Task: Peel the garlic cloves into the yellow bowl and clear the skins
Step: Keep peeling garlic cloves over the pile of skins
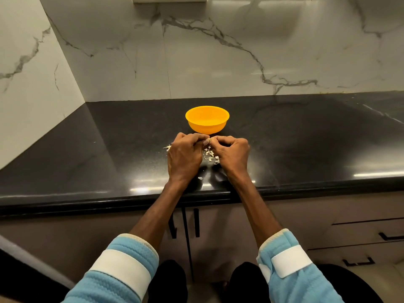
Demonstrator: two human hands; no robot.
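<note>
A yellow bowl [207, 119] stands on the black counter, just beyond my hands. My left hand [185, 154] and my right hand [232, 155] meet in front of it, fingers curled, and together pinch a small garlic clove [209, 140] between their fingertips. Most of the clove is hidden by the fingers. Pale garlic skins [210, 154] lie scattered on the counter between and under the hands, with a few more bits [168, 147] left of my left hand. The inside of the bowl that I can see holds nothing.
The black counter [306, 138] runs wide to both sides, with its front edge [131, 201] near my forearms. Marble walls rise behind and at the left. Cabinet doors and drawers with dark handles [196, 223] sit below.
</note>
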